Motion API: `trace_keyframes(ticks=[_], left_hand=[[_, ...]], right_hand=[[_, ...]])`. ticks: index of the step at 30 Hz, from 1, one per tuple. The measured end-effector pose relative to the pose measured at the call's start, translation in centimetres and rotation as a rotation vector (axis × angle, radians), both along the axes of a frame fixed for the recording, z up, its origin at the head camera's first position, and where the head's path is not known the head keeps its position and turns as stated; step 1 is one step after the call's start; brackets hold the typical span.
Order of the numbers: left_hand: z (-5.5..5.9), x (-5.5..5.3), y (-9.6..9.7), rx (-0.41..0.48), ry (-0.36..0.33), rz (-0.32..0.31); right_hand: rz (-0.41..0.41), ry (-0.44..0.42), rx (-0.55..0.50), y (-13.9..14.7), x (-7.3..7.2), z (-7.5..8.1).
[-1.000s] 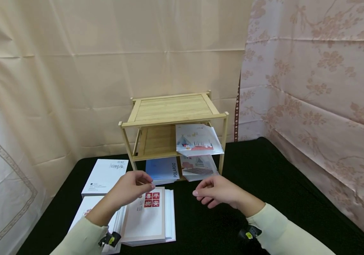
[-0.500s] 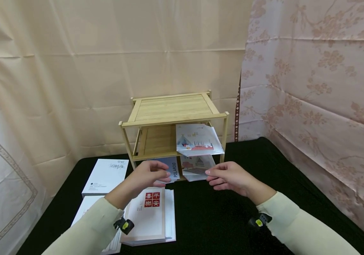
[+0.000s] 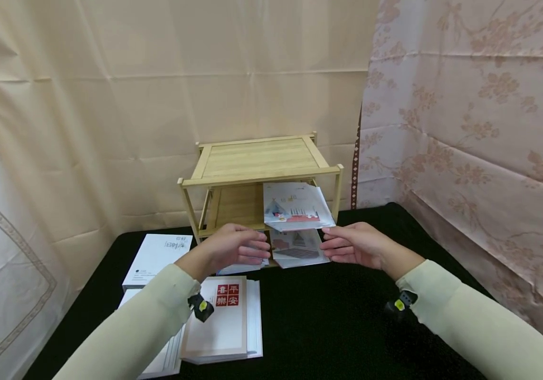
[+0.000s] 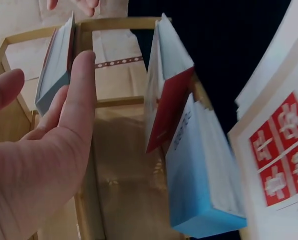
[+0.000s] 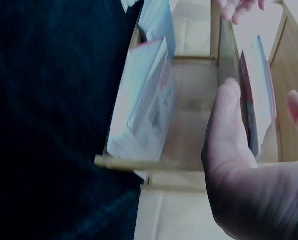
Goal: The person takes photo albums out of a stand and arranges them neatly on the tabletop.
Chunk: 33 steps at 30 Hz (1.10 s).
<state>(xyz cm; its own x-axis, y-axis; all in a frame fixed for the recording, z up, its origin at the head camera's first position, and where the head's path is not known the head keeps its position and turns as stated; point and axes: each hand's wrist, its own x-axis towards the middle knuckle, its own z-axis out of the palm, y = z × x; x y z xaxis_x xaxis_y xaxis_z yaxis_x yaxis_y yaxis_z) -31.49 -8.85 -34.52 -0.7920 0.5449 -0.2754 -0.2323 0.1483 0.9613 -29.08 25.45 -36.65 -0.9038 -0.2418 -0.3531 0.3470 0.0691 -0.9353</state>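
Note:
A white book with a tent picture (image 3: 295, 208) lies on the right of the shelf's middle tier, its front edge jutting out. My left hand (image 3: 233, 248) is before the left half of that tier, fingers fairly straight, nothing in them. My right hand (image 3: 361, 245) is at the front right corner of the tent book, fingers extended and thumb tip overlapping the corner. In the right wrist view the book's edge (image 5: 258, 90) shows between thumb and fingers, neither curled round it. Below lies a book with a laptop picture (image 3: 299, 250). A blue book (image 4: 198, 170) is partly hidden behind my left hand.
The wooden shelf (image 3: 257, 161) stands at the back of a black cloth (image 3: 328, 327). Front left are stacks of books, one topped by a book with red characters (image 3: 216, 327), another by a white book (image 3: 157, 258). Curtains (image 3: 271, 68) hang behind.
Both hands have moved forward toward the shelf, and the right hand also rightward, with fingers straightening. The books and shelf have stayed put.

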Motion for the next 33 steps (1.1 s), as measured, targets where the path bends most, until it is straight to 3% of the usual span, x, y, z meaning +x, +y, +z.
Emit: trace_keyframes(ticks=[8, 17, 26, 33], left_hand=[[1.1, -2.1, 0.7, -0.024, -0.058, -0.021], [1.3, -3.4, 2.0, 0.014, -0.111, -0.025], [1.1, -3.8, 2.4, 0.003, -0.123, -0.01], [0.9, -3.4, 2.2, 0.018, -0.127, -0.019]], right_hand=[[0.012, -0.062, 0.011, 0.5, -1.8, 1.0], [-0.042, -0.105, 0.133, 0.1, -2.9, 1.0], [-0.062, -0.135, 0.183, -0.4, -3.3, 1.0], [-0.037, -0.139, 0.175, -0.2, -2.4, 1.0]])
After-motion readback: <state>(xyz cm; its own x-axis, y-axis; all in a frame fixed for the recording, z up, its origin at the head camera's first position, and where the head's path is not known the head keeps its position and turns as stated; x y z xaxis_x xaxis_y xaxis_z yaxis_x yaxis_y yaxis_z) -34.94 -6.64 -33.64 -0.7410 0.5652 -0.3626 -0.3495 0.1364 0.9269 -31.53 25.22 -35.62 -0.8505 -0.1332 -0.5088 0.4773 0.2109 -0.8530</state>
